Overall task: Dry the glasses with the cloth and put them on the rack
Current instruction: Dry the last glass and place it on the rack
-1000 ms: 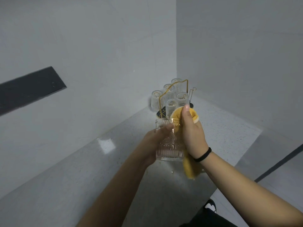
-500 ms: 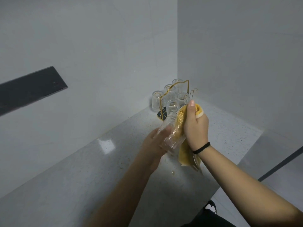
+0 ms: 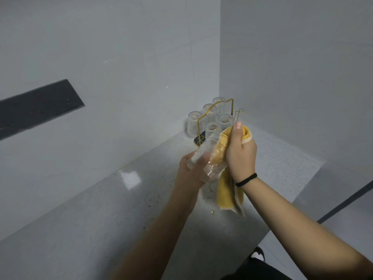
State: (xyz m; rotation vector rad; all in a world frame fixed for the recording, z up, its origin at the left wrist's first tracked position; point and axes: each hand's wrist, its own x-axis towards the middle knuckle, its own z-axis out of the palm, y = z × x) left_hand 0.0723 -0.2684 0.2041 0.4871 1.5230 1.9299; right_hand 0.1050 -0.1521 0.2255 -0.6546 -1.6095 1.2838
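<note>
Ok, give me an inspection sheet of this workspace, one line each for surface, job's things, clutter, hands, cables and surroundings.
Surface: grey speckled counter, glossy, with small droplets or specks below the cloth.
Job's things: ribbed glass held tilted in the air; yellow cloth wrapped round its upper part, its tail hanging down; gold wire rack in the corner with five glasses upside down.
Clutter: nothing seen.
Hands: left hand grips the glass near its base; right hand grips the cloth against the glass.
Cables: nothing seen.
Surroundings: plain grey walls, dark strip on the left wall.
</note>
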